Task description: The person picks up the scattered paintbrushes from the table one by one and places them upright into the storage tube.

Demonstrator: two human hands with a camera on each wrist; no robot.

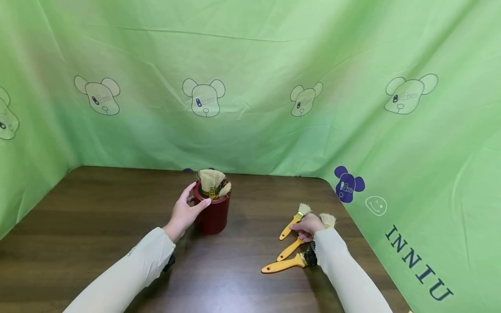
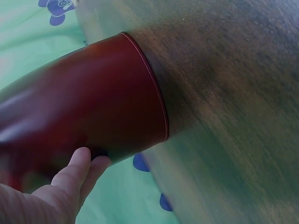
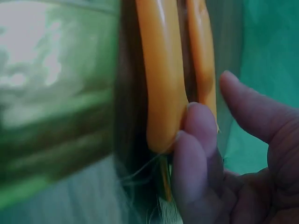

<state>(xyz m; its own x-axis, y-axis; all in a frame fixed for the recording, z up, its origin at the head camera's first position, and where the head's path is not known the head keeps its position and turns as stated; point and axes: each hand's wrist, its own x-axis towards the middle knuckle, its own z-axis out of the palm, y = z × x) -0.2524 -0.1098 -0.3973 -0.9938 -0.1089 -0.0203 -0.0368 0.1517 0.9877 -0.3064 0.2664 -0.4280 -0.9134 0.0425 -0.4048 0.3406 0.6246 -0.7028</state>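
A dark red round pot point(image 1: 212, 217) stands upright on the table, with several pale-bristled paintbrushes point(image 1: 211, 180) in it. My left hand point(image 1: 188, 212) holds the pot from its left side, thumb at the front of the rim and fingers farther back. Three paintbrushes with orange handles lie at the right: a far brush point(image 1: 296, 221), a middle brush point(image 1: 289, 250) and a near brush point(image 1: 282, 264). Over the middle one is my right hand point(image 1: 310, 226). In the right wrist view its fingertips point(image 3: 191, 158) touch an orange handle point(image 3: 163, 79), while the thumb stands apart. The near brush's bristles are hidden.
Everything stands on a dark wooden table point(image 1: 129, 195). A green cloth point(image 1: 254, 52) printed with bear heads hangs behind and beside it. The table's right edge lies just beyond the brushes.
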